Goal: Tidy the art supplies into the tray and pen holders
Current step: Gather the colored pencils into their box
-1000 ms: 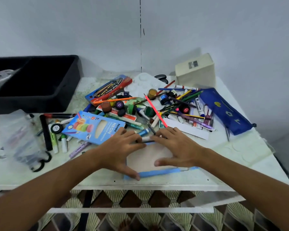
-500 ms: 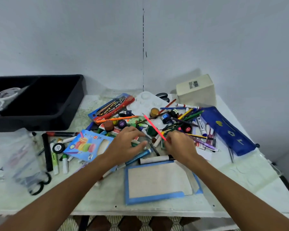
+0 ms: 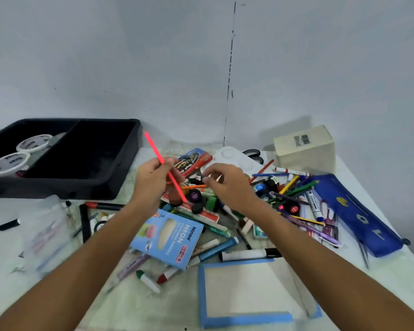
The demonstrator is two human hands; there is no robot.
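Gripping a slim neon-pink pencil (image 3: 164, 167), the left hand (image 3: 153, 181) holds it aslant; the right hand (image 3: 227, 181) pinches a small dark object (image 3: 199, 177) above the clutter.

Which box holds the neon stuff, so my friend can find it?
Start at the black tray at the table's back left, then come toward the front, under the left forearm. The light blue box lies flat there, the only box marked NEON, with a pale window.
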